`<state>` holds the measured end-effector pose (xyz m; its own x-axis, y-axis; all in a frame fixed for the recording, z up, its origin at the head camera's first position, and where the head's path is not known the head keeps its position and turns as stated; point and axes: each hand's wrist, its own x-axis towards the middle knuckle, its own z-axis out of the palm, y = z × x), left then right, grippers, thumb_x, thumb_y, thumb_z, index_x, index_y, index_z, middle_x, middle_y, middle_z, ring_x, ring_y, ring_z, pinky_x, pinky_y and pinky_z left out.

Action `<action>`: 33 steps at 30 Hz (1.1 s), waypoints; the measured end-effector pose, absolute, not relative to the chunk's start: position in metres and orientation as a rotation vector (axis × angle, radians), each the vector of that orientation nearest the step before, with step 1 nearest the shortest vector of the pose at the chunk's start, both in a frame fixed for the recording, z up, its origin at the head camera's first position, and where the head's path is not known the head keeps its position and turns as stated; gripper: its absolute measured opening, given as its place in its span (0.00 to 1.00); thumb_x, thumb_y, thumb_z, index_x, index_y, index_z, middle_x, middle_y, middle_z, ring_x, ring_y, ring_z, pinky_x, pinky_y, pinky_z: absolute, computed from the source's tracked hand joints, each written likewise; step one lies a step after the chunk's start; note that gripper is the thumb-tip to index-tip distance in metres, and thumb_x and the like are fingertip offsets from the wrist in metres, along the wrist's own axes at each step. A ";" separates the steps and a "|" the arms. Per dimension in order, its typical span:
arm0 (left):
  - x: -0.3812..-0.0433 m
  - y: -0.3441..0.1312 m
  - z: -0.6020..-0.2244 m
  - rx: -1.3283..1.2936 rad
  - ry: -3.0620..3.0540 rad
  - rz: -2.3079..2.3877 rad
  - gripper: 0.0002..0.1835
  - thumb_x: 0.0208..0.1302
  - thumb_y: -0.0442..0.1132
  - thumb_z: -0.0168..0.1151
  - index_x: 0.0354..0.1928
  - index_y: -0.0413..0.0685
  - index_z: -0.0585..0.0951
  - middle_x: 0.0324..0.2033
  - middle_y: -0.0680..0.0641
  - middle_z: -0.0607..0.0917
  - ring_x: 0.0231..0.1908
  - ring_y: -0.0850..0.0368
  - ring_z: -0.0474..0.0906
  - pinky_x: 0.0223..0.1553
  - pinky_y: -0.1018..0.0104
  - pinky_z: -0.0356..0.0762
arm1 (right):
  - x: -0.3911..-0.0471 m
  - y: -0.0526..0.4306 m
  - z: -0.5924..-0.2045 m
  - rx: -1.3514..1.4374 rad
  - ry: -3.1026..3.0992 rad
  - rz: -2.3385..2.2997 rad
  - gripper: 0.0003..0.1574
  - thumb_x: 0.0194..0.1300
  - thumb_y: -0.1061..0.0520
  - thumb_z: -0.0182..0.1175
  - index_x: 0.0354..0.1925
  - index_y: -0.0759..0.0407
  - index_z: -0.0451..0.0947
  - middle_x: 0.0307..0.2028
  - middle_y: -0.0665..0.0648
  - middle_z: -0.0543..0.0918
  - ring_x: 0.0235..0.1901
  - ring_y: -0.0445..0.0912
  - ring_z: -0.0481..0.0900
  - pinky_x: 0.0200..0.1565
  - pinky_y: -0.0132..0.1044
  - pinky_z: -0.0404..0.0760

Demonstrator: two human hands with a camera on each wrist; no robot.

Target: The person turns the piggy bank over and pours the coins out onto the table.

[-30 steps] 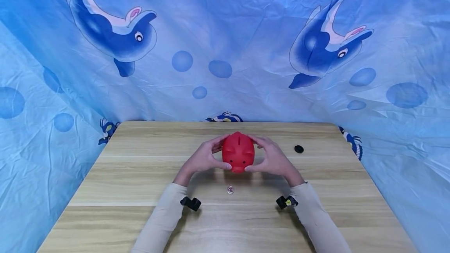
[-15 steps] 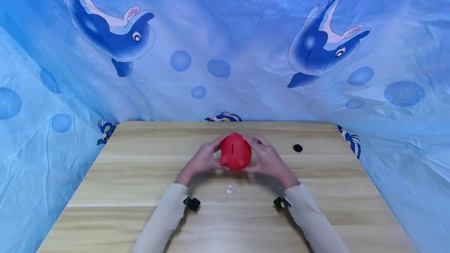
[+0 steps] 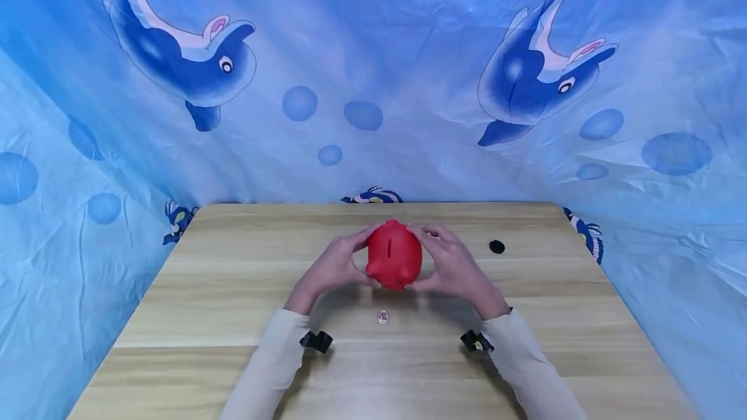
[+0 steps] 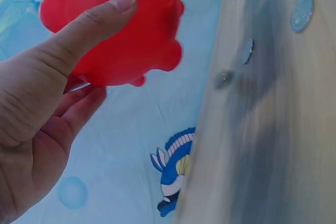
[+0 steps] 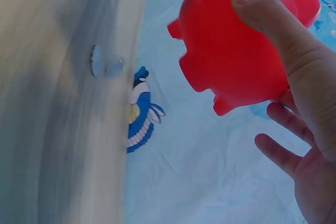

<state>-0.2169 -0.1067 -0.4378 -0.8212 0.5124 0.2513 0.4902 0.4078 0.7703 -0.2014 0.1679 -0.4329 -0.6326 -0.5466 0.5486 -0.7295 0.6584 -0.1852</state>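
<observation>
A red piggy bank [image 3: 393,258], its coin slot facing up in the head view, is held between both hands above the wooden table. My left hand [image 3: 338,267] grips one side, thumb near the pig's eye in the left wrist view. On the other side my right hand [image 3: 456,267] grips it, thumb on the front and two fingers spread off the body in the right wrist view. One silver coin [image 3: 382,317] lies on the wood in front. Beneath the pig the left wrist view shows a second coin [image 4: 248,51] and a blurred small shiny piece [image 4: 224,78].
A black round stopper [image 3: 497,247] lies on the table [image 3: 233,316] to the right of the pig. Behind the table hangs a blue cloth [image 3: 420,148] printed with dolphins. A black wrist camera [image 3: 316,341] sits on the left sleeve, another [image 3: 476,341] on the right.
The pig's face has tipped down out of the head view, and the slot has turned slightly left. Both hands keep their grip in nearly the same place.
</observation>
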 end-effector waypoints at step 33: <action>-0.225 -0.117 -0.453 0.956 2.502 1.472 0.54 0.44 0.53 0.85 0.75 0.58 0.69 0.69 0.53 0.75 0.68 0.45 0.73 0.64 0.38 0.74 | -0.210 0.166 -0.455 0.863 -2.665 0.935 0.66 0.41 0.35 0.83 0.75 0.39 0.65 0.59 0.52 0.77 0.59 0.51 0.74 0.49 0.56 0.86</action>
<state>-0.2246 -0.1168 -0.4527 -0.8009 0.5523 0.2313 0.4704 0.3413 0.8138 -0.2097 0.1662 -0.4545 -0.8131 -0.4631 0.3528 -0.5820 0.6321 -0.5117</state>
